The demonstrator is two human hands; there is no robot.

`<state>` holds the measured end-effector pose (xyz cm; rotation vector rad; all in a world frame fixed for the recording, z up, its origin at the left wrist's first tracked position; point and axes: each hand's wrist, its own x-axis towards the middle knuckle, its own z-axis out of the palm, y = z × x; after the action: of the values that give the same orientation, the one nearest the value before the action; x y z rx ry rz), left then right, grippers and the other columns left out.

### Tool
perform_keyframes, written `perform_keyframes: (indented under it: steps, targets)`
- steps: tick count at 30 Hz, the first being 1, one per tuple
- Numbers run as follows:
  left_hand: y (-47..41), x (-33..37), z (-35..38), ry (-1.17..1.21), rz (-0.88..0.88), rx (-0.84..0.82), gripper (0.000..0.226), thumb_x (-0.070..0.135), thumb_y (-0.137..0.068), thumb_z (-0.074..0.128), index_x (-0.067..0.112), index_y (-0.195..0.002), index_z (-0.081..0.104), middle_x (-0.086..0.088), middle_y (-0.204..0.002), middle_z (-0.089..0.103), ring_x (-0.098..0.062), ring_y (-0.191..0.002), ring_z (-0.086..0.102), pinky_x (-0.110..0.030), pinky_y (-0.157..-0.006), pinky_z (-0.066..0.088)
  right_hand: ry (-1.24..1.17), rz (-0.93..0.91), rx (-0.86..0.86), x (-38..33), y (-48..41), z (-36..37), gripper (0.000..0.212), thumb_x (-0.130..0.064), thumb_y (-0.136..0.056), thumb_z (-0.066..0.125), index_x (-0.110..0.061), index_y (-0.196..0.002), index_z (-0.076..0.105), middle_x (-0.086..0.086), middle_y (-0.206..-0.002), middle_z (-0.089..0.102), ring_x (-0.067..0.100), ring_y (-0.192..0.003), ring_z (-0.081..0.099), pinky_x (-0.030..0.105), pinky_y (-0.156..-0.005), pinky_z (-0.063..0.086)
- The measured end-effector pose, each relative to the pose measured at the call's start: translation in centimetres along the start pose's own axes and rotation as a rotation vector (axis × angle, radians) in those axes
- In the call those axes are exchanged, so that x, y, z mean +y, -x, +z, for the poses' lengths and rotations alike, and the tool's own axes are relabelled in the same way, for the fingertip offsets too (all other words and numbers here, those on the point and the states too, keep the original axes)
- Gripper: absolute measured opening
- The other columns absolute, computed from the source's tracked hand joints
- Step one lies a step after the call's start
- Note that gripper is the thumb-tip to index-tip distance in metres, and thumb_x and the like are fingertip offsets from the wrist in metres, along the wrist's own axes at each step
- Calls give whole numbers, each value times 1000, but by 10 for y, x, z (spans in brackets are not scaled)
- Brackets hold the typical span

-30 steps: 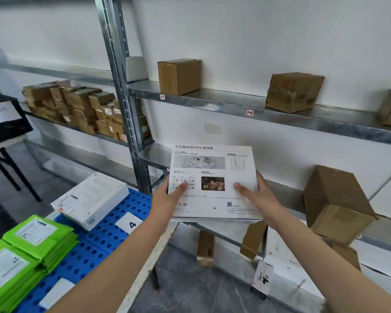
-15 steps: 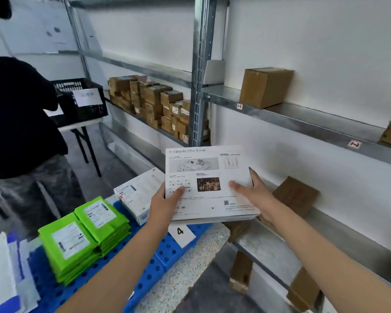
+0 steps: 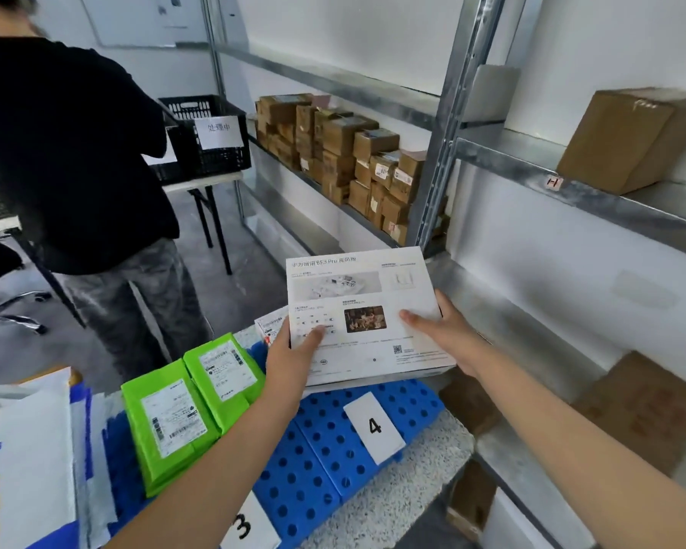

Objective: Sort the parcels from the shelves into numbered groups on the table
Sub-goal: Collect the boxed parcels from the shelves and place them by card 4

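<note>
item: white box (image 3: 367, 311), flat, printed side up, held over the far end of the blue mat (image 3: 325, 449), just beyond the card marked 4 (image 3: 374, 426).
grip: my left hand (image 3: 294, 350) clasps its near left corner, thumb on top; my right hand (image 3: 448, 334) clasps the right edge.
step, as i judge: delivery to group 4.
next: lower it flat onto the second white box (image 3: 272, 324), which is mostly hidden beneath it.
nearby: green parcels (image 3: 191, 406) just left of it; person in black (image 3: 64, 152) beyond the table, clear of the path.

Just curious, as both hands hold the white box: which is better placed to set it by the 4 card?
Probably the left hand: it grips the white box on the side over the blue mat, while the right hand sits near the mat's shelf-side edge.
</note>
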<state>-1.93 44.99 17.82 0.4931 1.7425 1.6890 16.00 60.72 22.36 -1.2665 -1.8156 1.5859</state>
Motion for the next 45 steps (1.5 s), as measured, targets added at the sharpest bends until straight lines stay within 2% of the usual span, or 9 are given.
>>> perform_keyframes:
  steps: [4, 7, 12, 17, 22, 25, 32, 40, 45]
  targets:
    - [-30, -11, -8, -3, -55, 73, 38, 34, -86, 69, 32, -123, 61, 13, -109, 69, -11, -103, 65, -39, -96, 52, 37, 21, -66, 1, -48, 18, 68, -36, -78, 77, -34, -136, 43, -9, -123, 63, 14, -105, 63, 37, -84, 56]
    - [-55, -17, -9, -28, -64, 125, 38, 34, -87, 68, 31, -124, 60, 12, -112, 69, -10, -103, 64, -37, -96, 52, 56, 22, -126, 1, -82, 30, 63, -34, -81, 75, -33, -134, 43, -9, -122, 62, 11, -102, 60, 29, -76, 54]
    - [-86, -28, -1, -17, -119, 242, 40, 29, -90, 65, 28, -129, 57, 9, -114, 67, -1, -95, 61, -20, -75, 48, 106, 36, -233, 2, -141, 46, 62, -31, -82, 74, -32, -135, 41, -15, -110, 58, 4, -95, 55, 25, -77, 46]
    - [-114, -44, 6, -52, -199, 349, 41, 31, -91, 63, 30, -131, 54, 12, -107, 64, 5, -86, 56, -14, -65, 42, 195, 53, -301, 13, -195, 62, 66, -34, -81, 75, -31, -138, 41, -11, -121, 57, 14, -115, 54, 30, -93, 45]
    - [-131, -68, 10, -48, -284, 416, 45, 34, -89, 64, 30, -133, 53, 11, -112, 67, -7, -95, 62, -25, -78, 48, 272, 112, -363, 32, -232, 77, 72, -37, -81, 74, -28, -142, 37, -9, -133, 53, 17, -121, 50, 33, -97, 44]
    - [-134, -80, 14, -56, -347, 455, 40, 33, -90, 64, 27, -129, 56, 9, -112, 67, -9, -95, 62, -26, -78, 47, 331, 138, -403, 40, -245, 81, 93, -41, -79, 76, -24, -152, 21, -6, -146, 43, 18, -130, 45, 34, -106, 39]
    - [-140, -95, 17, -111, -384, 463, 44, 39, -88, 64, 29, -130, 55, 11, -115, 67, -13, -102, 63, -38, -93, 52, 336, 108, -427, 49, -255, 83, 81, -38, -82, 73, -27, -148, 28, -13, -125, 48, 7, -111, 43, 26, -94, 36]
    - [-131, -74, -4, -315, -277, 345, 21, 29, -90, 64, 28, -111, 60, 14, -101, 68, -13, -96, 65, -27, -73, 52, 476, -27, -323, 45, -241, 83, 67, -35, -85, 69, -14, -140, 37, 0, -132, 52, 18, -118, 54, 33, -98, 46]
    - [-114, -40, -25, -509, -166, 225, 51, 38, -91, 61, 32, -139, 45, 9, -140, 51, -15, -128, 48, -33, -99, 43, 597, -209, -258, 17, -201, 80, 62, -32, -91, 62, -16, -143, 35, 2, -137, 45, 18, -123, 50, 27, -100, 41]
